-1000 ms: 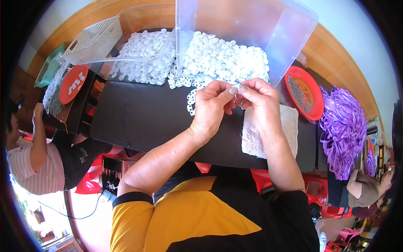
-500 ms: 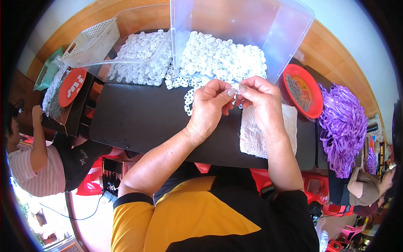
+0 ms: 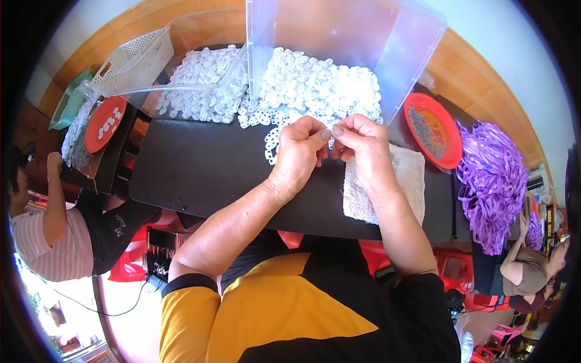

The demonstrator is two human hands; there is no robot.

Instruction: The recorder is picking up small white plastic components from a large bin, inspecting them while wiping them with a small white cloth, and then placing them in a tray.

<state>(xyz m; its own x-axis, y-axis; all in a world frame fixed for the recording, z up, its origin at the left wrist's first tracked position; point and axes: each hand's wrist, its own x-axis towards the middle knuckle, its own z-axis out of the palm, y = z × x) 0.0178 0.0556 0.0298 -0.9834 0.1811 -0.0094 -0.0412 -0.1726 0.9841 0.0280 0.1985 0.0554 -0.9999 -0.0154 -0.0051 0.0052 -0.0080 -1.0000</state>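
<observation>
My left hand (image 3: 299, 151) and my right hand (image 3: 366, 142) meet fingertip to fingertip above the dark table (image 3: 200, 163), thumbs and index fingers pinched. Whatever sits between the fingertips is too small and covered to make out. Just beyond the hands, a heap of small white plastic pieces (image 3: 321, 85) fills a clear bin (image 3: 405, 57) tipped on its side. Some loose white pieces (image 3: 270, 144) have spilled onto the table beside my left hand. Under my right wrist lies a folded white cloth (image 3: 408, 181).
A red bowl (image 3: 451, 151) with small grey parts stands right of the cloth, beside a pile of purple straps (image 3: 493, 181). A second clear bin of white pieces (image 3: 203, 75) is at the back left, near a white basket (image 3: 136, 60) and red plate (image 3: 97, 139). People sit at both sides.
My right hand has shifted slightly left, and the thumbs are closer together. A small white bit seen earlier between the fingers is now mostly hidden.
</observation>
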